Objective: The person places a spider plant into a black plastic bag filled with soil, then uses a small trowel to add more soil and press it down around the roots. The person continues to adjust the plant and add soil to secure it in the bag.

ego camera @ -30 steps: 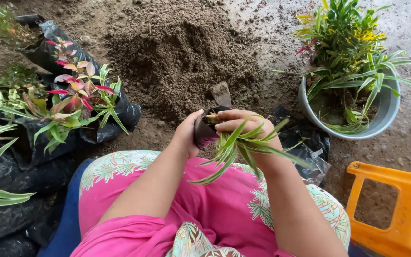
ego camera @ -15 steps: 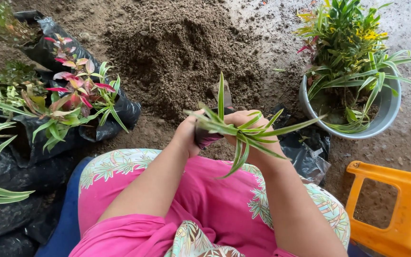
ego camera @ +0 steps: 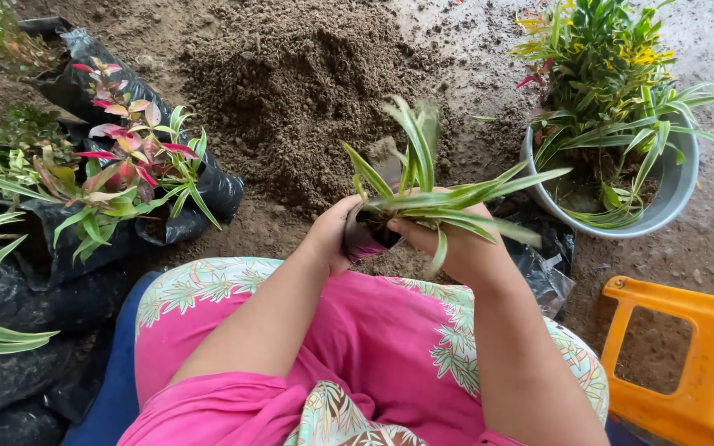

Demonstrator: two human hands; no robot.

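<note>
Black nursery bag (ego camera: 363, 237), centre frame, is clasped by the left hand (ego camera: 330, 235) at its 9 o'clock side; the right hand (ego camera: 448, 244), fingers closed, grips the striped plantlet (ego camera: 423, 194) standing in it. Best practice: keep the crown upright and centred. Soil heap (ego camera: 307, 91) lies at 12 o'clock.

Black plastic grow bags (ego camera: 208, 194) at left — crumpled, holding plants — no labels
</note>
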